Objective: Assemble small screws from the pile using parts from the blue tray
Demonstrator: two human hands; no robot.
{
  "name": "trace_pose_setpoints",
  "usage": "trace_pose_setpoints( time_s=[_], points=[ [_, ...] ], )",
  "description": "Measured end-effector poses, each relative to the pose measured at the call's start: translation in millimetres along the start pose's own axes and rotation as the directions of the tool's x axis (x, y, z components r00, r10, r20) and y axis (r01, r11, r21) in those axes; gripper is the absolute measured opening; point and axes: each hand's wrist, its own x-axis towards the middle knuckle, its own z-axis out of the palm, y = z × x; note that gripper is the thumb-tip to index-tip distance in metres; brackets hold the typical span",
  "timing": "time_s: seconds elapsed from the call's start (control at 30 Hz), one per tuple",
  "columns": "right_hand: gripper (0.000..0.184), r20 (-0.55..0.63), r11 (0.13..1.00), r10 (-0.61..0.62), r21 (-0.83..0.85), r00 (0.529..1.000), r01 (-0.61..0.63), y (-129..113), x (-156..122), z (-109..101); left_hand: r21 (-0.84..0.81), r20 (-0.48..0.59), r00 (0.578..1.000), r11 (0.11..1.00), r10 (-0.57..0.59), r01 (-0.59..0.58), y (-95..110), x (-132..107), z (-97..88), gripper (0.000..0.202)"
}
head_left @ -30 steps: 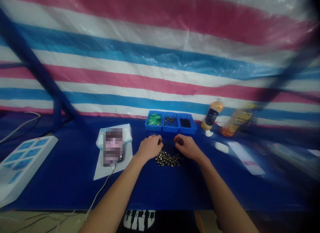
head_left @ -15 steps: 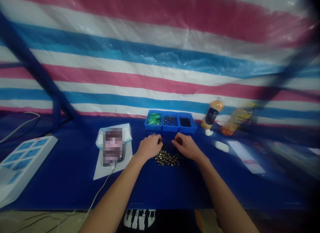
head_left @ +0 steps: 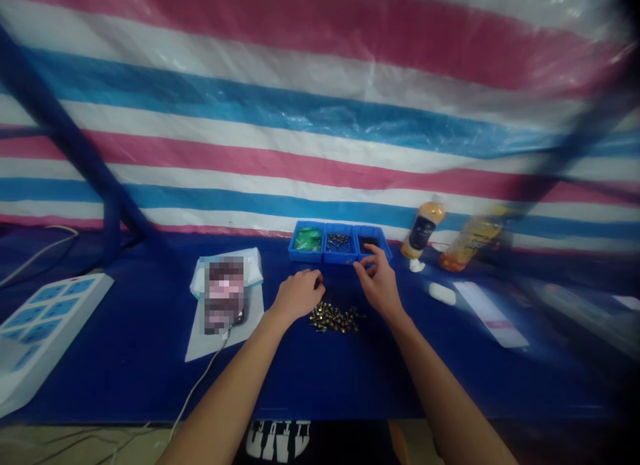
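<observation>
My left hand [head_left: 299, 294] rests on the blue table just left of a pile of small brass-coloured screws [head_left: 336, 318], fingers curled in a pinch; what it holds is too small to name. My right hand [head_left: 377, 278] is raised toward the three blue bins, fingertips pinched near the right bin [head_left: 373, 244] of dark parts. The middle bin [head_left: 340, 244] holds metal screws and the left bin [head_left: 307, 241] holds green pieces.
A phone [head_left: 224, 295] on white paper lies left of my hands with a cable running off the table edge. A white power strip [head_left: 35, 325] sits far left. Two orange bottles [head_left: 424, 232] [head_left: 470, 242], a small white object [head_left: 443, 293] and a white strip [head_left: 490, 313] lie to the right.
My right hand has lifted from beside the screw pile and moved forward toward the right bin. My left hand has stayed put.
</observation>
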Motion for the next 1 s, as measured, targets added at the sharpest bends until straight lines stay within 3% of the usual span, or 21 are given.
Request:
trace_pose_setpoints(
  time_s=[0.1,0.2,0.3,0.4,0.73,0.87,1.0],
  points=[
    [0.03,0.166,0.991,-0.04,-0.119,0.985,0.061,5,2,-6,-0.001,0.001,1.0,1.0,-0.007,0.007,-1,0,0.9,0.022],
    [0.02,0.351,0.953,-0.011,-0.279,0.936,0.115,17,5,-16,-0.011,-0.005,1.0,1.0,-0.004,0.004,-1,0,1.3,0.021],
    [0.025,0.415,0.887,0.054,-0.437,0.908,0.147,29,6,-21,-0.019,0.0,1.0,1.0,0.0,0.0,-1,0,1.0,0.021],
    [0.022,0.452,0.859,0.085,-0.485,0.888,0.165,35,6,-22,-0.027,0.007,1.0,1.0,-0.006,0.007,-1,0,0.3,0.022],
    [0.008,0.445,0.899,0.052,-0.41,0.894,0.151,36,6,-21,-0.031,-0.007,1.0,1.0,0.0,-0.001,-2,0,1.8,0.02],
    [0.019,0.385,0.95,-0.046,-0.268,0.922,0.159,27,6,-16,-0.024,-0.001,1.0,1.0,-0.007,0.007,-1,0,0.3,0.021],
    [0.016,0.33,0.982,-0.081,-0.132,0.941,0.131,15,4,-10,-0.017,0.0,1.0,1.0,-0.008,0.008,0,-1,0.1,0.022]
  ],
)
